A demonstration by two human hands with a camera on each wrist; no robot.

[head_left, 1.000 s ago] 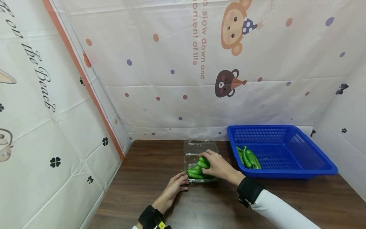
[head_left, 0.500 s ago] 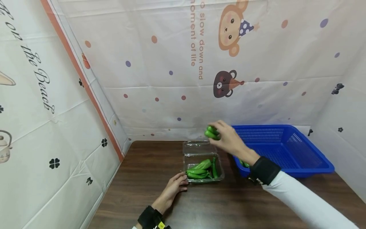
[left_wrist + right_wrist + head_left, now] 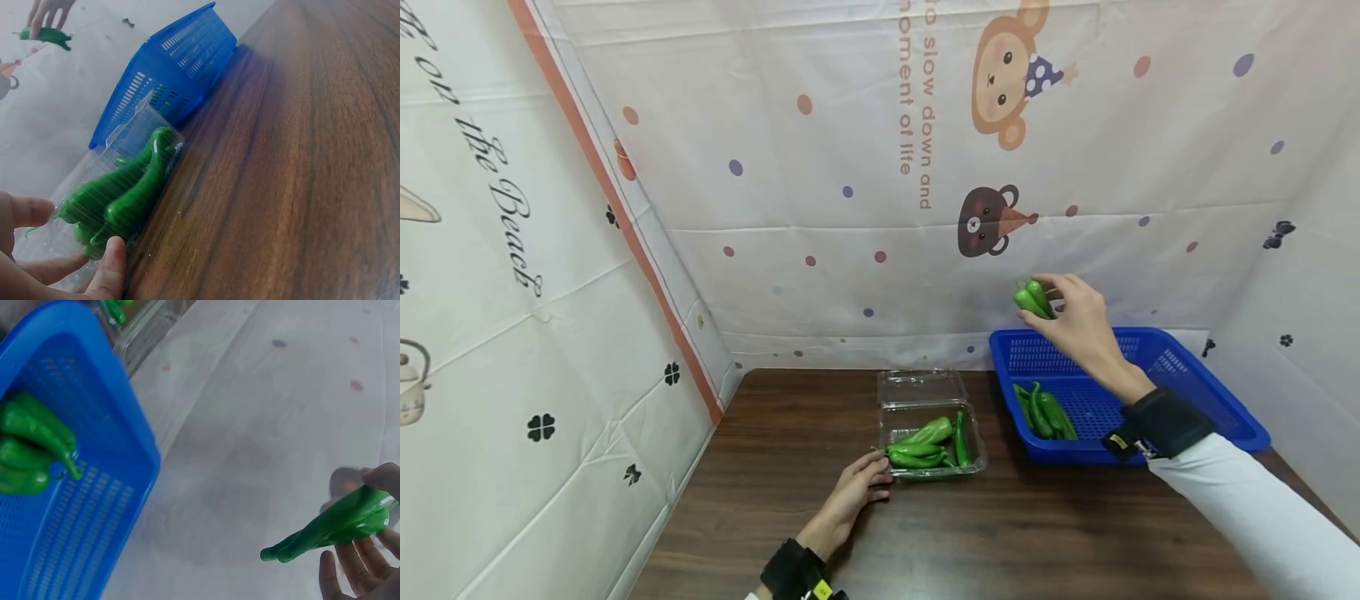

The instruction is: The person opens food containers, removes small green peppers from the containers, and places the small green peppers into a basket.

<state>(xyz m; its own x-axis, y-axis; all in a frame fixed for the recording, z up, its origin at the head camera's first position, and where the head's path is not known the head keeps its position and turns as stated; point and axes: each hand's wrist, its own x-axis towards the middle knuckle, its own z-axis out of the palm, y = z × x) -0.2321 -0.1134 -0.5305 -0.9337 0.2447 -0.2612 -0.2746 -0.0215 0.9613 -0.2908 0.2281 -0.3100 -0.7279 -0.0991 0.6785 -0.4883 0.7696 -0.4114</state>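
1. Right hand [image 3: 1078, 325] pinched two peppers [image 3: 1033, 302] in air near basket [image 3: 1093, 412].
2. Left hand [image 3: 853, 493], fingers mostly straight, touched box [image 3: 896, 423] at near-left corner.
3. Box peppers [image 3: 917, 451] lay inside; basket peppers [image 3: 1057, 417] sat left.
4. Hands well apart.

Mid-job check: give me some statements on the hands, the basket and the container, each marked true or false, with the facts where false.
1. The right hand holds green peppers. True.
2. The left hand touches the clear container. True.
3. The clear container is closed. False: its lid is folded open.
4. In the head view, the blue basket is right of the clear container. True.
5. The blue basket is empty. False: more peppers lie in it.
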